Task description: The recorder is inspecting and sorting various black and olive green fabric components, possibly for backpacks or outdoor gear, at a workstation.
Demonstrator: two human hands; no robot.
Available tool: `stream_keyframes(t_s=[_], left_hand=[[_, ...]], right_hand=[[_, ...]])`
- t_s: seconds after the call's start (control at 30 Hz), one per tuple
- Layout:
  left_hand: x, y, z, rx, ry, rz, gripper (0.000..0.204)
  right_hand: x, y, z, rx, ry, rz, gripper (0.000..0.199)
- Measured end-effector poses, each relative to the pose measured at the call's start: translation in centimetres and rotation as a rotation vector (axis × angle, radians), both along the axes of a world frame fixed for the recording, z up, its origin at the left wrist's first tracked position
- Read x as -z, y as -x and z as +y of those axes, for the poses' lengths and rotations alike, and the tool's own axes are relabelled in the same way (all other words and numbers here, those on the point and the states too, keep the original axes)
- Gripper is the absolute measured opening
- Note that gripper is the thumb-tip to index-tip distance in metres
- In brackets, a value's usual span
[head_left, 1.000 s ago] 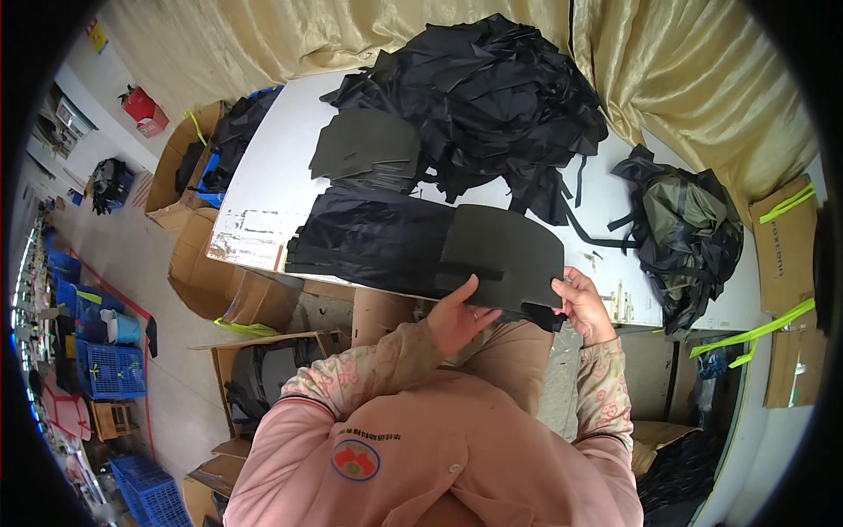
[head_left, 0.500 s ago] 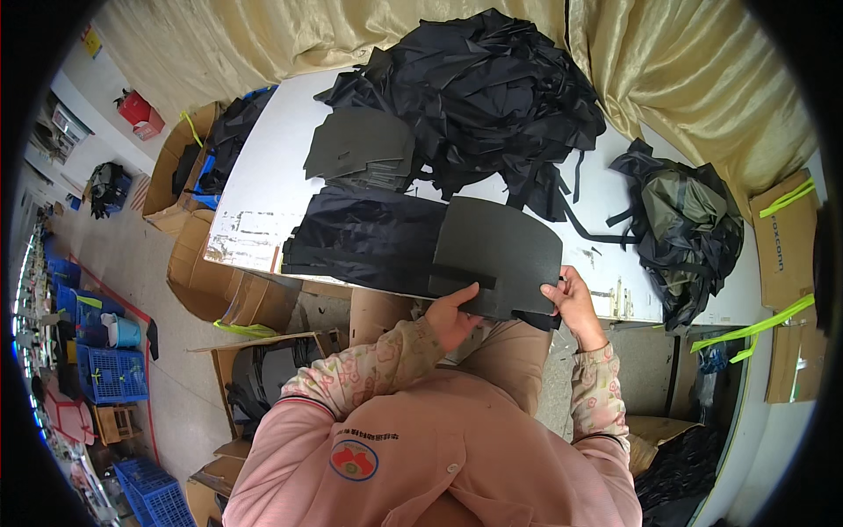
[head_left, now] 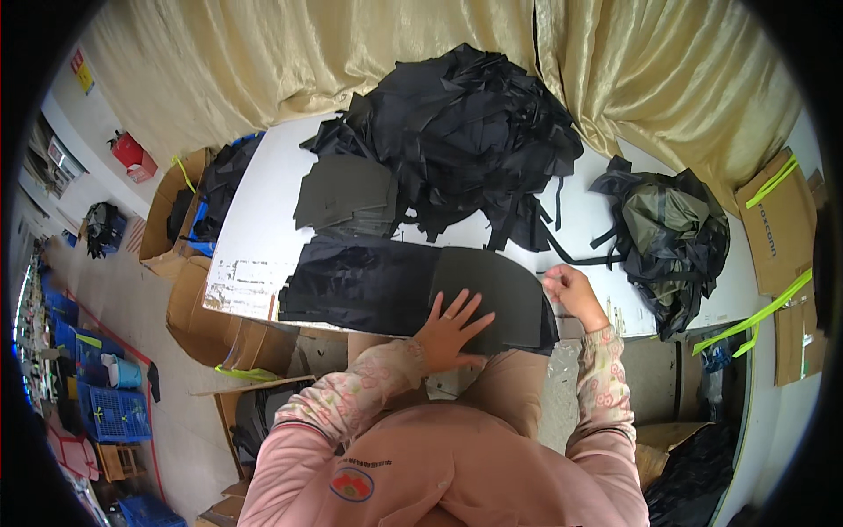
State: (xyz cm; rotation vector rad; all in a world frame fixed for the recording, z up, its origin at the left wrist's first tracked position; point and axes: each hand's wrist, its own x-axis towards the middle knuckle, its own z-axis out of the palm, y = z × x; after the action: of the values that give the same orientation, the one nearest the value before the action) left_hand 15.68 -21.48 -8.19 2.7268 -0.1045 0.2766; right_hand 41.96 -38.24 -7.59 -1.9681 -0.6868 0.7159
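The flat dark grey panel with a curved top edge (head_left: 492, 294) lies at the near edge of the white table (head_left: 255, 255), just below the middle of the frame, resting on the right end of a glossy black fabric sheet (head_left: 356, 281) that stretches away to its left. Your left hand (head_left: 450, 327) is pressed flat on the lower left part of that panel, fingers spread wide and straight, gripping nothing. Your right hand (head_left: 571, 294) sits at the panel's right edge with the fingers curled into a loose fist; whether they pinch anything there cannot be made out. Above the fabric sheet, a stack of matching dark grey cut panels (head_left: 344, 191) lies on the table, and behind it, toward the upper middle, rises a big heap of black fabric pieces and straps (head_left: 465, 132). To the right, a crumpled black and olive bag (head_left: 667, 228) slumps on the table's far right end. At the left of the frame, off the table's corner, an open brown cardboard box (head_left: 167, 211) holds dark fabric and something blue. Further down the left edge, a blue plastic crate (head_left: 110, 413) stands on the floor, its contents too small to tell.
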Motion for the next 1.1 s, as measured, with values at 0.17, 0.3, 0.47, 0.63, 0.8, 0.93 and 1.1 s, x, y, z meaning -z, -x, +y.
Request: stream_keyframes(t_s=[0.17, 0.3, 0.47, 0.63, 0.8, 0.93, 1.1], left_hand=[[2.4, 0.5, -0.6, -0.001, -0.102, 0.061, 0.098], [2.4, 0.4, -0.7, -0.015, -0.096, 0.085, 0.098], [3.5, 0.1, -0.7, 0.003, -0.095, 0.083, 0.098], [3.2, 1.1, 1.3, 0.004, 0.369, 0.075, 0.091], [0.2, -0.9, 6.5, -0.312, 1.464, -0.385, 0.04], [-3.0, -3.5, 9.7, -0.384, 1.406, -0.31, 0.034], [-3.9, -4.5, 8.6, -0.247, 1.407, -0.185, 0.026]], right_hand=[[-0.5, -0.8, 9.5, -0.281, -0.201, -0.387, 0.019], [0.4, 1.1, 20.3, -0.467, -0.365, -0.466, 0.026], [3.5, 3.0, 29.3, -0.304, -0.195, -0.501, 0.042], [-1.8, 2.9, 27.5, -0.31, -0.243, -0.091, 0.045], [-7.2, 5.0, 16.7, -0.286, -0.537, 0.097, 0.032], [-6.9, 8.3, 9.6, -0.35, -0.542, -0.052, 0.037], [-4.6, 13.1, 5.7, -0.43, -0.43, -0.042, 0.042]])
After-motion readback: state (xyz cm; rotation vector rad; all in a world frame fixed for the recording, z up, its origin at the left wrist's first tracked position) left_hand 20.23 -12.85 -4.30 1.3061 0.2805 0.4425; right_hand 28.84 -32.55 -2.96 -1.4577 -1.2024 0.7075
